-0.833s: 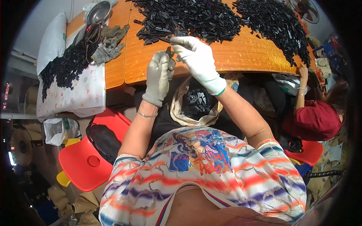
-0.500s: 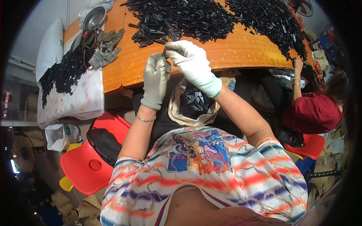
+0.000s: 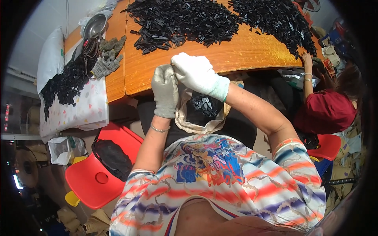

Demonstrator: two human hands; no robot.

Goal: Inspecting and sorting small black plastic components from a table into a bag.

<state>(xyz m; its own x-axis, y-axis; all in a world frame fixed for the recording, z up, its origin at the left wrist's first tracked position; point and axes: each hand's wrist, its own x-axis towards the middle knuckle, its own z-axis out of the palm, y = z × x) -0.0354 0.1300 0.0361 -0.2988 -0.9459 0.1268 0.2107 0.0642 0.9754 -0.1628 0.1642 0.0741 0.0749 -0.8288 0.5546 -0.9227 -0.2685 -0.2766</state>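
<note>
My left hand (image 3: 163, 89), in a greyish knit work glove, is closed just off the front edge of the orange wooden table (image 3: 232, 57). Against its fingertips rests my right hand (image 3: 199, 76), in a whiter glove with a green cuff, its fingers pinched. Whatever they hold is hidden by the gloves. Below them, over my lap, an opened pale sack (image 3: 188, 126) contains small black plastic pieces (image 3: 205, 104). On the tabletop beyond my hands lies a wide heap of similar slim black pieces (image 3: 185, 23).
Another black heap (image 3: 271, 23) spreads to the right, where a co-worker in a dark red top (image 3: 327, 112) reaches in. At left are grey knit gloves (image 3: 108, 59), a metal bowl (image 3: 94, 26) and more black pieces (image 3: 65, 88). A red chair (image 3: 88, 181) holds a black bag (image 3: 112, 157).
Both hands have come slightly down and nearer to me, still together. The dark sliver that showed between the fingers is now out of sight.
</note>
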